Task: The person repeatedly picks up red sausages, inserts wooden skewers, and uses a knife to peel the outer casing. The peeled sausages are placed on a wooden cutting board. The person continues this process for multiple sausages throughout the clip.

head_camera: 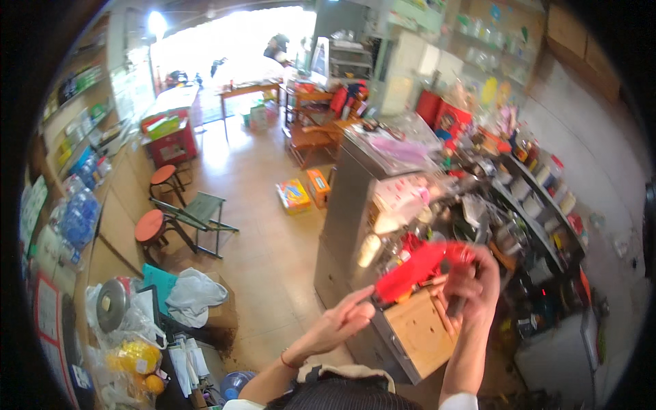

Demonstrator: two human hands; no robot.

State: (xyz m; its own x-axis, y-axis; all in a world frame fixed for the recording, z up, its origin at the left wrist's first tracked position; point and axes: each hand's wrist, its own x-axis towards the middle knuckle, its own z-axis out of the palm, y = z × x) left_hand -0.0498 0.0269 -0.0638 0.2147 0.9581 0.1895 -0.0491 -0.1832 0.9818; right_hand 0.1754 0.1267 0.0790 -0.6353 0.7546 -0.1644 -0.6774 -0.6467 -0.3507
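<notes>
My right hand (479, 287) is raised over the counter and grips a red plastic bag (415, 271), which is blurred and stretches to the left. A dark, stick-like object (455, 302) also shows at its fingers; blur hides what it is. My left hand (346, 318) has its index fingertip at the bag's lower left end; whether it pinches the bag cannot be made out. Below the bag is a wooden cutting board (417, 328) at the counter's near corner. Pinkish sausage-like sticks (445, 312) lie along its right side, partly behind my right hand.
The steel counter (341, 251) carries a pale cylindrical item (369, 250), a pink-patterned container (400, 192) and crowded utensils. A rack of jars (533, 205) stands along the wall. Left are a folding stool (202, 212), round stools (149, 225) and a white plastic bag (195, 297) on a cardboard box (223, 307).
</notes>
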